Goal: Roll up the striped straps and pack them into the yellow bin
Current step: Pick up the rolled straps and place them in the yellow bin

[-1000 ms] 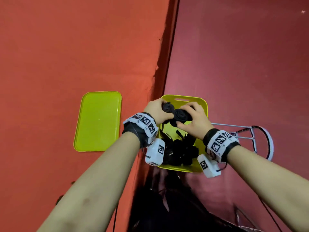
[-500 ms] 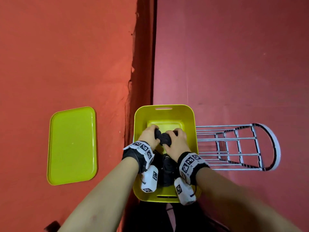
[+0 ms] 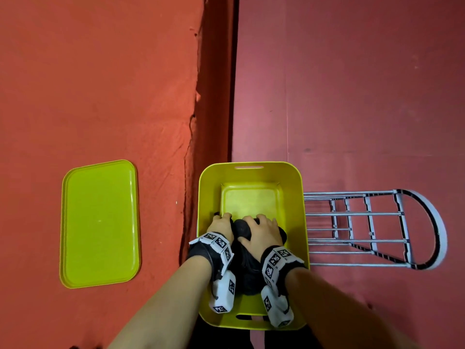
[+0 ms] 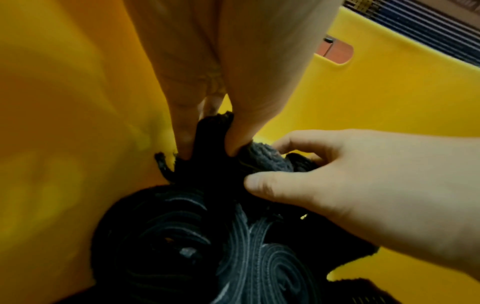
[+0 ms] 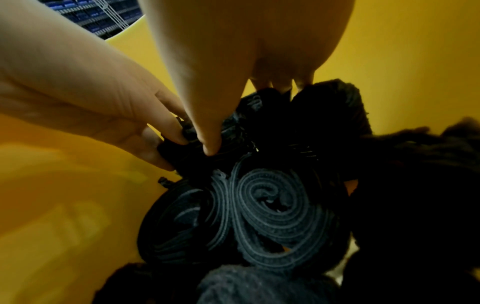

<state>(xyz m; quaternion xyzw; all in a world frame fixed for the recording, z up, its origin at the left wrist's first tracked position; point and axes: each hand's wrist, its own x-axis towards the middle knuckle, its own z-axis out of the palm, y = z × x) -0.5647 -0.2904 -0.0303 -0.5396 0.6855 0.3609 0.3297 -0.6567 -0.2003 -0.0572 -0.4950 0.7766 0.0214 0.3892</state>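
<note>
The yellow bin (image 3: 208, 192) stands in front of me, with both hands inside it. My left hand (image 3: 221, 224) and right hand (image 3: 263, 231) grip a dark rolled strap (image 3: 241, 229) between them, low against other rolls. In the left wrist view my left hand (image 4: 207, 142) pinches a dark strap end (image 4: 211, 131), and my right hand (image 4: 337, 174) curls round a grey roll (image 4: 262, 159). In the right wrist view my right hand (image 5: 241, 115) grips from above, and the left hand (image 5: 91, 98) is beside it. Several rolled striped straps (image 5: 267, 216) lie packed underneath.
A lime-green tray (image 3: 99, 222) lies flat to the left of the bin. A white wire rack (image 3: 372, 227) lies against the bin's right side. A dark gap (image 3: 219, 96) runs between two red surfaces behind the bin. The bin's far floor (image 3: 251, 200) is bare.
Both hands have gone down from above the bin's rim into the bin, taking the rolled strap with them. My head view has shifted to look more squarely over the bin.
</note>
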